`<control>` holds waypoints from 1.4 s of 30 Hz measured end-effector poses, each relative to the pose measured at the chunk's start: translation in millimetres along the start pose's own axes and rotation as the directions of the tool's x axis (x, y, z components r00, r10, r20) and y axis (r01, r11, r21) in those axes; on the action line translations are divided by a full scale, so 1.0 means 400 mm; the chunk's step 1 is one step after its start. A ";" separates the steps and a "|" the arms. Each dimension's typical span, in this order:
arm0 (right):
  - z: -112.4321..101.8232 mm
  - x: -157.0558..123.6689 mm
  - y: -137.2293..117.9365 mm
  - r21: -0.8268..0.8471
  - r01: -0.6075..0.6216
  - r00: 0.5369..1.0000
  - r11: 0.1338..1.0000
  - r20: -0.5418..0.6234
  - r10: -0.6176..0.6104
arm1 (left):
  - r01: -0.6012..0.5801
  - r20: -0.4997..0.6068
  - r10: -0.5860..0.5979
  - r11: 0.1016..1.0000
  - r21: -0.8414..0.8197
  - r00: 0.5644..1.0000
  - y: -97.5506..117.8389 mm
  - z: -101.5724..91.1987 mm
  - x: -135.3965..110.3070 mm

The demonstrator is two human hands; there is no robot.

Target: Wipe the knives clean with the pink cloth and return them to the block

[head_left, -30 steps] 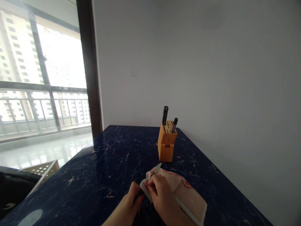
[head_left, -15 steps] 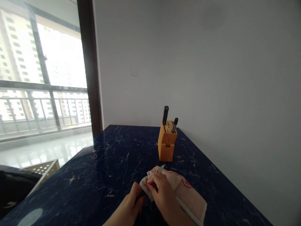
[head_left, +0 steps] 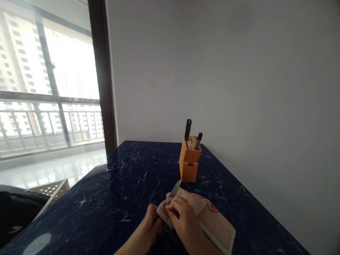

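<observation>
A knife (head_left: 175,187) points away from me, its bare blade tip showing beyond a pale pink towel (head_left: 214,220) with red markings. My left hand (head_left: 151,225) is closed around the knife's dark handle, which is mostly hidden by the fingers. Over the blade, my right hand (head_left: 182,214) pinches a fold of the towel, and the rest of the cloth drapes to the right. Beyond both hands stands a wooden knife block (head_left: 189,166), holding a black-handled knife (head_left: 187,130) and a second tool with a black and silver handle (head_left: 198,141).
The dark blue marbled table (head_left: 127,184) runs up to a grey wall (head_left: 225,88). At lower left are a perforated beige chair (head_left: 57,189) and a black item (head_left: 21,212) on it. A large window (head_left: 71,71) is on the left.
More of the blade shows past the towel, and its tip has shifted slightly left and farther away. Both hands keep their grips nearly in place.
</observation>
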State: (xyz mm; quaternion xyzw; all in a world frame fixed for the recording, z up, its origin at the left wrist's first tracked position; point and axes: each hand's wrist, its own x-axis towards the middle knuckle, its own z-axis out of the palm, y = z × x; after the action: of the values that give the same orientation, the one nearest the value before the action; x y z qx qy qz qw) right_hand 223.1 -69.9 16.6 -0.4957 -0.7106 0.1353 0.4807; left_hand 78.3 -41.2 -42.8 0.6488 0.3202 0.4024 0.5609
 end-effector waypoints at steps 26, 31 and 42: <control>-0.013 -0.019 -0.025 -0.088 0.184 0.980 0.979 -0.065 -0.190 | -0.082 -0.058 0.084 0.996 0.033 0.995 0.030 0.010 -0.011; -0.014 -0.018 -0.027 -0.082 0.192 0.979 0.978 -0.049 -0.196 | -0.110 -0.074 0.115 0.992 0.063 0.991 0.029 0.008 -0.011; -0.015 -0.017 -0.029 -0.073 0.213 0.973 0.974 -0.072 -0.218 | -0.089 -0.080 0.095 0.993 0.081 0.992 0.047 0.016 -0.017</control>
State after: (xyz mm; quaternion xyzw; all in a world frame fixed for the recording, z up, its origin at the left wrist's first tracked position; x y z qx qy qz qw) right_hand 221.7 -82.8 23.6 -0.4360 -0.7445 0.0392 0.5041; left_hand 79.9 -53.3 -25.6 0.6667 0.3285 0.4419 0.5022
